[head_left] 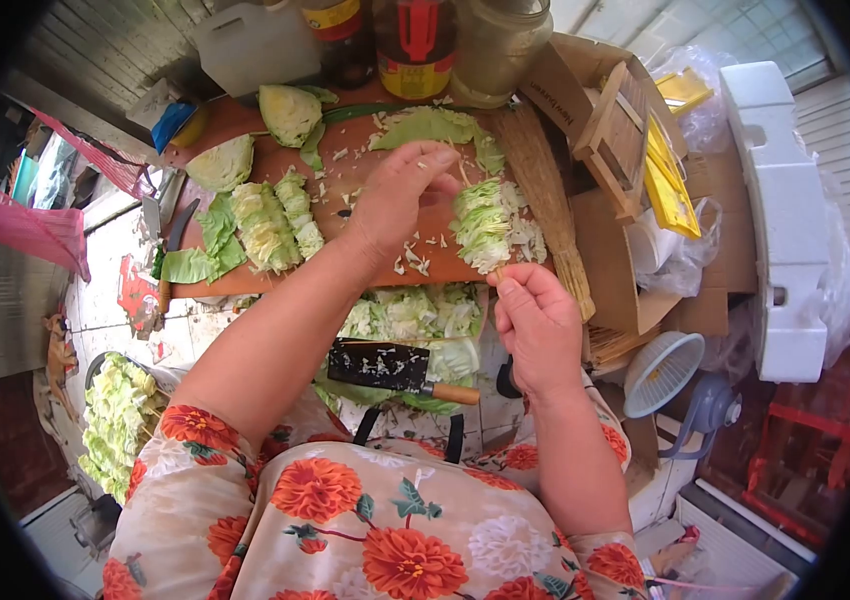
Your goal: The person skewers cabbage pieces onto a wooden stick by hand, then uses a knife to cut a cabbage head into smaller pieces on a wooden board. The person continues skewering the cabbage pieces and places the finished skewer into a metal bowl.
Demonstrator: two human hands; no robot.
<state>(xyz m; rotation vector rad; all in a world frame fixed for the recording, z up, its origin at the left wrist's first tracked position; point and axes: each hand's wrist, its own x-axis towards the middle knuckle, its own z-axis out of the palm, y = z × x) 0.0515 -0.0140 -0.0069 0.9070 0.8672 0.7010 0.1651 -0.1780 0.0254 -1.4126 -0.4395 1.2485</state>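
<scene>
Low on its bare end, my right hand (542,325) pinches a thin wooden skewer threaded with sliced cabbage (485,225), which is held over the right part of the brown cutting board (345,260). My left hand (405,195) is by the skewer's upper end, fingers loosely curved and apart, with nothing visible in them. Two bundles of packed cabbage slices (267,228) lie left of my left forearm. Beyond them are cut cabbage wedges (292,115) and loose leaves (430,128). Small cabbage scraps are scattered on the board.
In front of me a cleaver (380,368) rests on chopped cabbage (425,310). A curved knife (181,225) lies at the board's left edge. Bottles and a jar (502,50) line the back. At right stand cardboard boxes (715,230) and white foam (770,220). More cabbage (120,420) is lower left.
</scene>
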